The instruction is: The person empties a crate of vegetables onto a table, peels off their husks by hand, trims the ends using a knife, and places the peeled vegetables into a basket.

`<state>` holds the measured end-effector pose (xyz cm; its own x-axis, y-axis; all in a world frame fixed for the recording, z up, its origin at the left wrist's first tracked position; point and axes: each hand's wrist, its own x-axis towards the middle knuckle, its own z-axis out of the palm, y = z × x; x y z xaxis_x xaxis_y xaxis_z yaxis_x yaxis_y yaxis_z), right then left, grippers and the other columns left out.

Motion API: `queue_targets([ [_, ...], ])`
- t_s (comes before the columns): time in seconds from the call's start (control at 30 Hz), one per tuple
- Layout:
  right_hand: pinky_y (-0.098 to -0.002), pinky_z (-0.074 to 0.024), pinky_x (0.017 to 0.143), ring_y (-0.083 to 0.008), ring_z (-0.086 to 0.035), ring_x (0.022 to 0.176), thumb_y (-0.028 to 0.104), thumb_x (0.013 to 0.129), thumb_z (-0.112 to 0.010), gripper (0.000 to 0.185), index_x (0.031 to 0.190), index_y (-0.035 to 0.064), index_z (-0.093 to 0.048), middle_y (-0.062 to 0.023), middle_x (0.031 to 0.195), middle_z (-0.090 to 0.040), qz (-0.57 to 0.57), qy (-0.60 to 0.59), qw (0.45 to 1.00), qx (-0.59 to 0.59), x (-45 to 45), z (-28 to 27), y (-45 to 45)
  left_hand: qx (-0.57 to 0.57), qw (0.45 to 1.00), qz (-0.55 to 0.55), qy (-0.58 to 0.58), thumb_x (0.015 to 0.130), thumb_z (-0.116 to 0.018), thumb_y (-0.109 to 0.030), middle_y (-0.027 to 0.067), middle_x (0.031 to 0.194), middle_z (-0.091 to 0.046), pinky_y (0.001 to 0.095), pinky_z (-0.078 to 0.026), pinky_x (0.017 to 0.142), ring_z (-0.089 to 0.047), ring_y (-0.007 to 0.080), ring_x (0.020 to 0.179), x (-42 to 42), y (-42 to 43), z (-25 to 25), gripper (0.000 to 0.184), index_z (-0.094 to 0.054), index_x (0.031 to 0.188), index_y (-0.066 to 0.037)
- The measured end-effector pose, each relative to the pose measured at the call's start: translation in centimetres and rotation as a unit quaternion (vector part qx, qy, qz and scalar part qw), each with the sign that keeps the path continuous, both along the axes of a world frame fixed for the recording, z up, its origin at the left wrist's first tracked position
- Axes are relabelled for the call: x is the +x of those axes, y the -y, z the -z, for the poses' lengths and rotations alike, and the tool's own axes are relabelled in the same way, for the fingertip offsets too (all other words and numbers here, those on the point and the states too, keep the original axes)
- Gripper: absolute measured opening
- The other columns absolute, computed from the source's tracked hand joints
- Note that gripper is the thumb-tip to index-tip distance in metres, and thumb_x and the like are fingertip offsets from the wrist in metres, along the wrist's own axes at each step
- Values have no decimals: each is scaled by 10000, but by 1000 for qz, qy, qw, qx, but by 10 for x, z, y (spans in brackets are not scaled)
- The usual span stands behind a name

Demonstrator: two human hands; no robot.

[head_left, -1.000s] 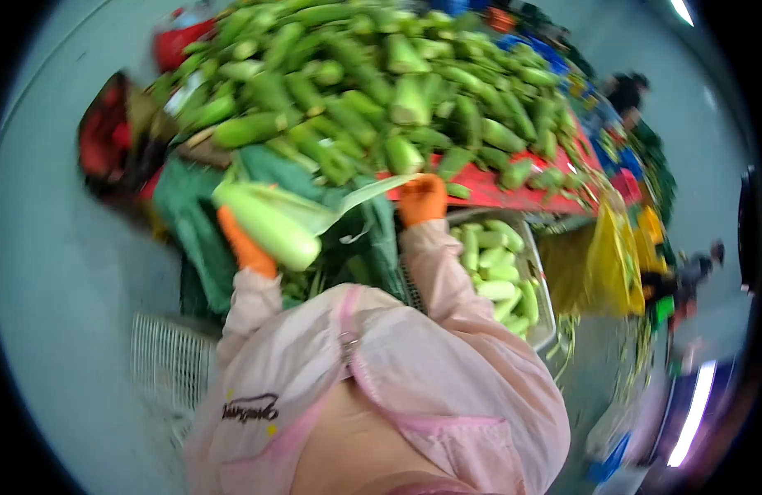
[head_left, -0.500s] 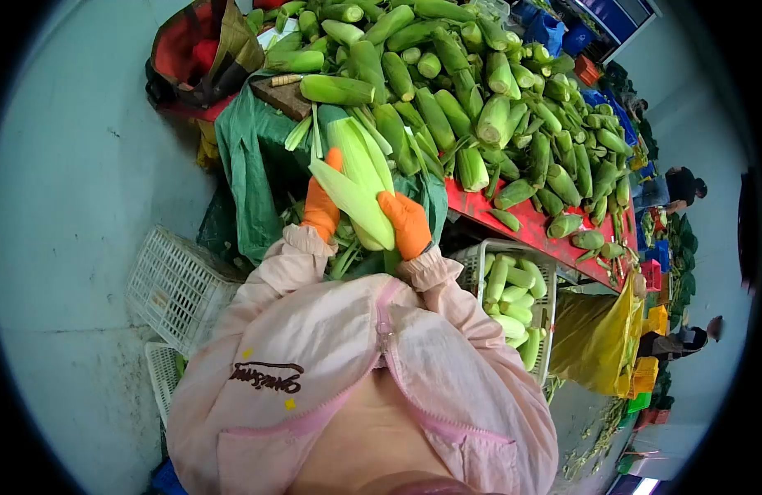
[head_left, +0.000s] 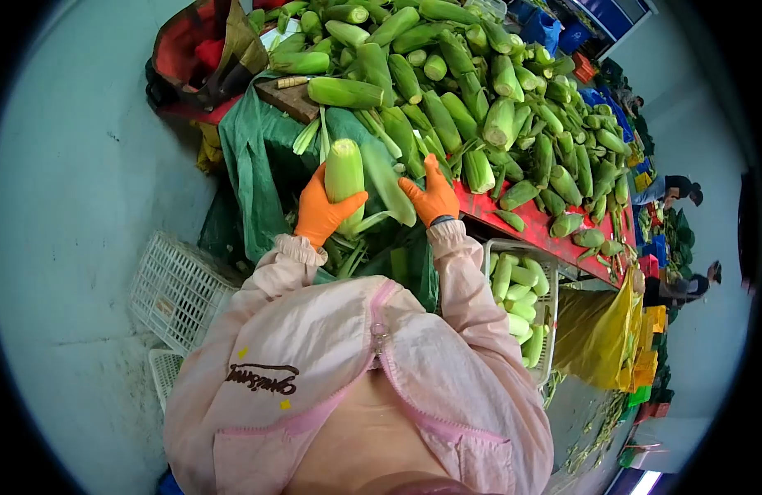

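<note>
Near the bench's edge, my left hand gripped the corn, my right hand open beside a peeled-away leaf.

A produce-packing workspace, shown by heaped green corn, a crate of husked ears and husk scraps.

1 corn ear — pale-green husk on, cut end forward — over green cloth.

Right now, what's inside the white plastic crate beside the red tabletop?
The white plastic crate holds smooth pale-green corn ears, loosely piled. Anything beneath them, crate floor included, is covered; the pale pink right sleeve hides part of its left side.
</note>
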<state>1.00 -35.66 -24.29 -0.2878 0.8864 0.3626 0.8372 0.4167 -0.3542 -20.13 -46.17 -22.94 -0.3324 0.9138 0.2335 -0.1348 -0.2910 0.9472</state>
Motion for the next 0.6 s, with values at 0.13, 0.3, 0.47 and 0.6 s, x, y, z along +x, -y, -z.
queue_targets([
  [0.13, -368, -450, 973, -254, -554, 1178, 186, 762, -779, 777, 1439, 97, -408, -113, 1454, -441, -209, -461, 816, -277, -31, -64, 37, -8, 987, -11, -157, 684, -829, -152, 89, 1194, -635, 287, -484, 895, -620, 137, 1025, -1, 6, -16, 766, -477, 1354, -35],
  [0.3, -332, -386, 1051, -180, -507, 1232, 157, 758, -769, 595, 1289, 15, -542, -92, 1331, -564, -165, -486, 814, -271, -42, -75, 79, 37, 968, 114, -221, 697, -821, -154, 119, 1237, -612, 323, -486, 900, -615, 207, 1072, 25, -11, 5, 740, -488, 1346, -29],
  [0.47, -347, -483, 944, -211, -619, 1070, 117, 811, -701, 443, 1192, -63, -566, -154, 1184, -640, 5, -653, 717, -242, 31, -43, 100, 65, 939, 239, -239, 780, -774, -201, 163, 1288, -575, 345, -446, 969, -567, 225, 1169, 64, -18, 6, 705, -452, 1374, 2],
  [0.6, -306, -517, 770, -176, -654, 826, 269, 820, -711, 376, 1068, -8, -655, -87, 980, -699, 147, -730, 666, -37, 145, 4, 118, -33, 928, 328, -174, 902, -661, -176, 188, 1284, -567, 330, -424, 997, -550, 232, 1190, 69, -40, 33, 576, -427, 1384, 35],
])
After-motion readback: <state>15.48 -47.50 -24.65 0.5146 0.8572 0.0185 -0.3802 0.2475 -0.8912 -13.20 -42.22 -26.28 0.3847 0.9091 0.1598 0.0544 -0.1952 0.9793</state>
